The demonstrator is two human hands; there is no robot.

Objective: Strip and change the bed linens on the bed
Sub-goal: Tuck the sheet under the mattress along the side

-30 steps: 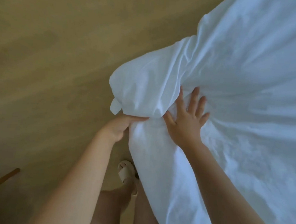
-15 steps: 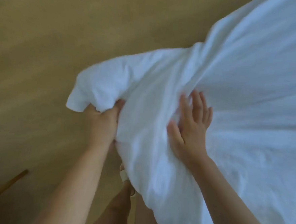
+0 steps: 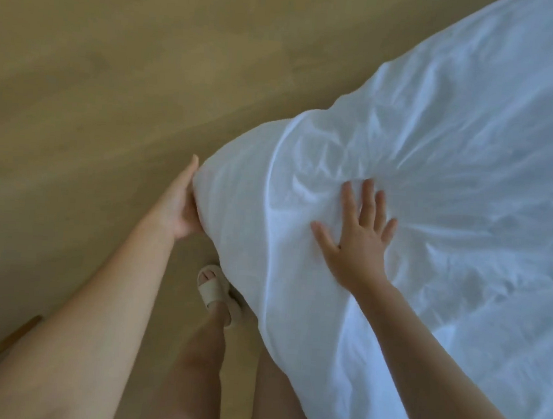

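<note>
Head view: one sheet (image 3: 452, 156); left hand (image 3: 179, 205) holds corner, right hand (image 3: 358, 241) pressing flat.

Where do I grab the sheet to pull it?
Grab the sheet at its corner, coming from the side by the floor, where the left hand is. The cloth bunches there, so fingers can curl round it. Under the flat right hand it lies spread out, with less to hold.
</note>
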